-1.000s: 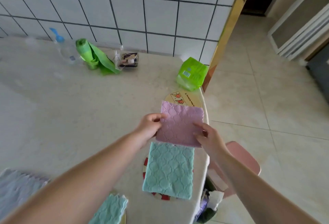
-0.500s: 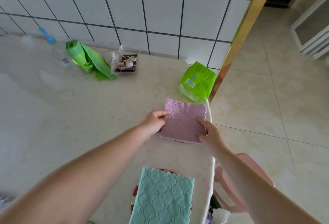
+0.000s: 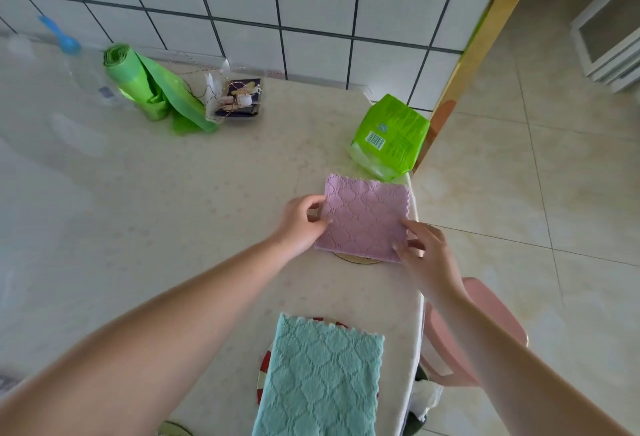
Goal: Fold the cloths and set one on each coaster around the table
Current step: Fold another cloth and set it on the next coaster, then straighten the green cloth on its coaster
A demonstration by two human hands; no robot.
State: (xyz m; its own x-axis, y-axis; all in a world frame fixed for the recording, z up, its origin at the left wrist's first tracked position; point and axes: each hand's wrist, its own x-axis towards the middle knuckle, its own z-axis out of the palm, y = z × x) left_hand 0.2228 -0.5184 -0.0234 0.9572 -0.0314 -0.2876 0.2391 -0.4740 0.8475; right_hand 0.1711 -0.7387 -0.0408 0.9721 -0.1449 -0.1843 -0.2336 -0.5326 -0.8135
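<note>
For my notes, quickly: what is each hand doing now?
Left hand: pinches the left edge of the pink cloth.
Right hand: fingers on the cloth's near right corner; grip cannot be told.

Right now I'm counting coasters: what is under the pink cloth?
A thin curved rim of a coaster peeks out below the pink cloth; the rest is covered, so its pattern cannot be seen.

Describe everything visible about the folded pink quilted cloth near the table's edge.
The folded pink quilted cloth is a soft-looking, roughly square textile with a stitched diamond pattern and scalloped edges. It lies flat near the table's right edge, covering a round coaster whose rim peeks out below. The left hand pinches its left edge; the right hand holds its lower right corner.
</note>
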